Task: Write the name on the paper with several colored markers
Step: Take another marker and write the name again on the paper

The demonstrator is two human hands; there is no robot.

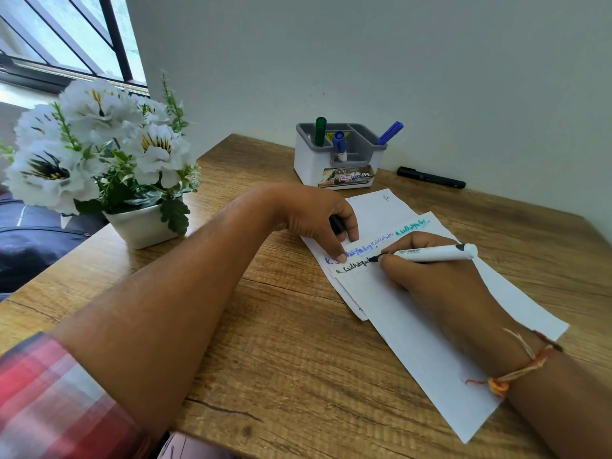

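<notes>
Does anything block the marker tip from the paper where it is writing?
Nothing visible does. The right hand holds the marker, tip on the paper; the left hand, holding a cap, presses the sheet just left of it.

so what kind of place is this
Probably a study or office desk, set against a wall by a window: a wooden desk, a marker organiser and a pot of white flowers.

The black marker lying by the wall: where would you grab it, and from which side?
I would pinch the black marker around the middle of its barrel, coming down from above and slightly from the front. It lies flat on the wooden desk, lengthwise along the white wall, so a grip closes across its narrow width, and the wall leaves little room behind.
</notes>
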